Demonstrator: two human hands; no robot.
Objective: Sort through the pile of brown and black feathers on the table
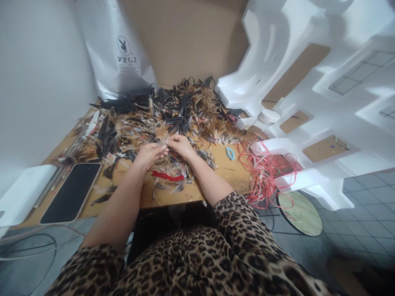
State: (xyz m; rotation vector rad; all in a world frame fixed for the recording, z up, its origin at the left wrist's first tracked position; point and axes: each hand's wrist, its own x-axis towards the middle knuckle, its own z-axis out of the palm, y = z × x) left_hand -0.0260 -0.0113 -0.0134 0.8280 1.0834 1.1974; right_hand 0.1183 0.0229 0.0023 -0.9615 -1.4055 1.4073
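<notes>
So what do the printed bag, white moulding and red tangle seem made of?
Printed bag: probably plastic film, given its silvery sheen. White moulding: likely matte polystyrene foam, judging by its thick, rounded shapes. Red tangle: perhaps plastic string, with thin, looping strands; finish unclear.

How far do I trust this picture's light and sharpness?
Head view: left hand and right hand look soft, fine detail where they meet unclear; head view: bright patches and grey shadows on the white foam; head view: wide-angle stretch toward the edges, lower right corner dark.
</notes>
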